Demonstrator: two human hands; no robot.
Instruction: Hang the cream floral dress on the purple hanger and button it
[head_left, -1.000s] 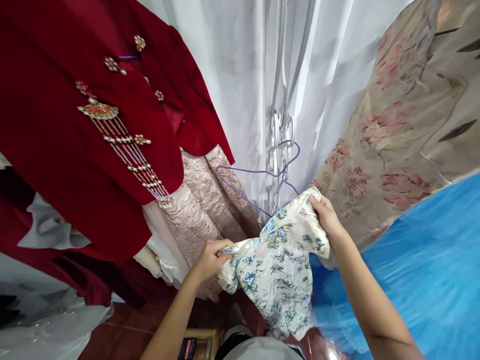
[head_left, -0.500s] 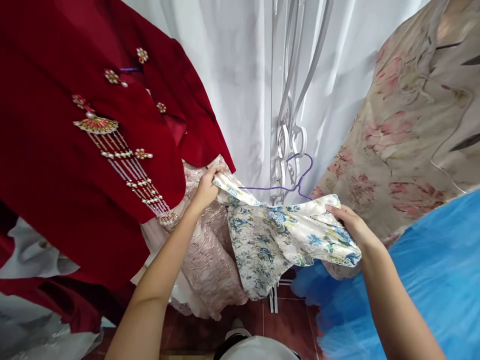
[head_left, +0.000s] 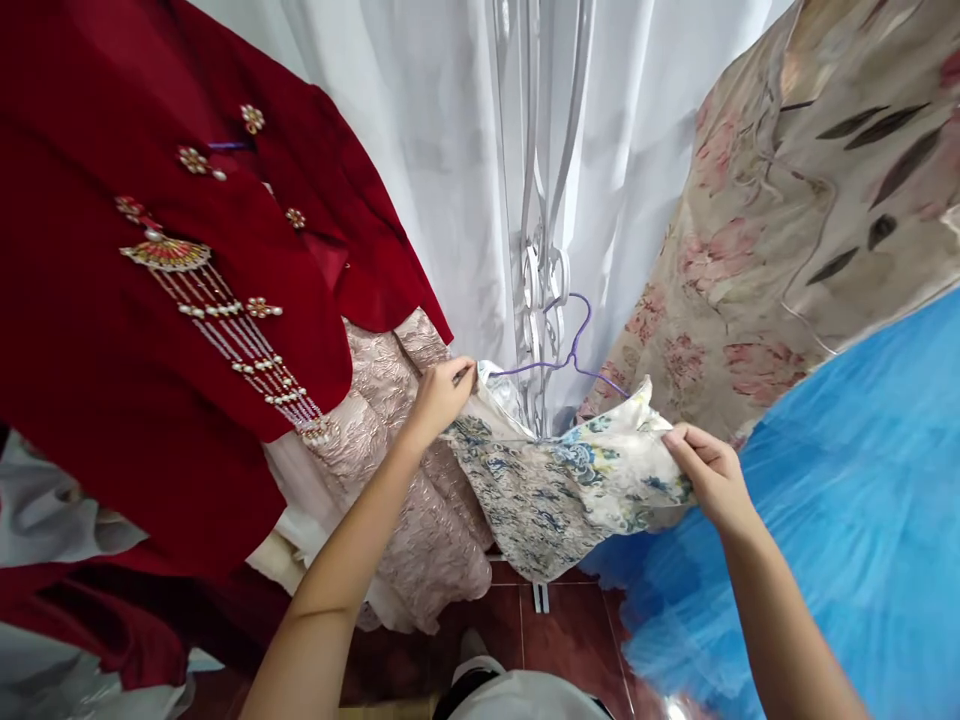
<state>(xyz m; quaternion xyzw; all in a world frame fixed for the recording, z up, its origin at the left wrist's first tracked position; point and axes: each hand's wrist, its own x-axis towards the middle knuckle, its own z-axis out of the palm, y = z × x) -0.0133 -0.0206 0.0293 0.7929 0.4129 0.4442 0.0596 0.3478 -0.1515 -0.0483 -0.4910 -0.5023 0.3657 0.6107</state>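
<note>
A white garment with blue and yellow flowers is spread between my hands; its full shape does not show. My left hand pinches it at the left shoulder edge. With closed fingers, my right hand grips the sleeve-like part on the other side. A thin purple hanger sits inside the neckline, its hook up and apart from both hands. Behind it are white metal rings and rods.
On the left hangs a red velvet jacket with beaded ornaments over a pink brocade skirt. To the right are a beige floral dress and blue tulle. A white curtain hangs behind, above a red tiled floor.
The floral garment's left shoulder edge has turned up and its neckline now dips around the hanger. My left hand has moved slightly right and lower. The view has shifted to the right.
</note>
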